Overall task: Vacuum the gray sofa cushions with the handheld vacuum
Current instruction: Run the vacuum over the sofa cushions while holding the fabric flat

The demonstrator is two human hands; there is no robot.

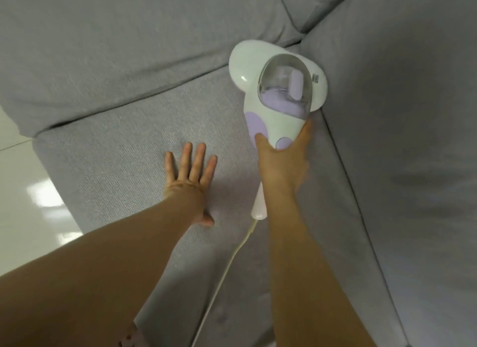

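The white and lilac handheld vacuum [277, 88] lies head-down on the gray seat cushion [134, 145], its wide head pushed into the corner where the seat meets the back cushion [402, 114]. My right hand [281, 161] grips its handle from above, thumb on a lilac pad. A clear dust cup shows on top. My left hand [192, 173] rests flat on the seat, fingers spread, to the left of the vacuum and apart from it.
A white cord [227, 266] trails from the handle's end toward me across the seat. Another gray cushion [103, 50] borders the seat at the upper left. Glossy white floor tiles [28, 204] lie beyond the sofa's left edge.
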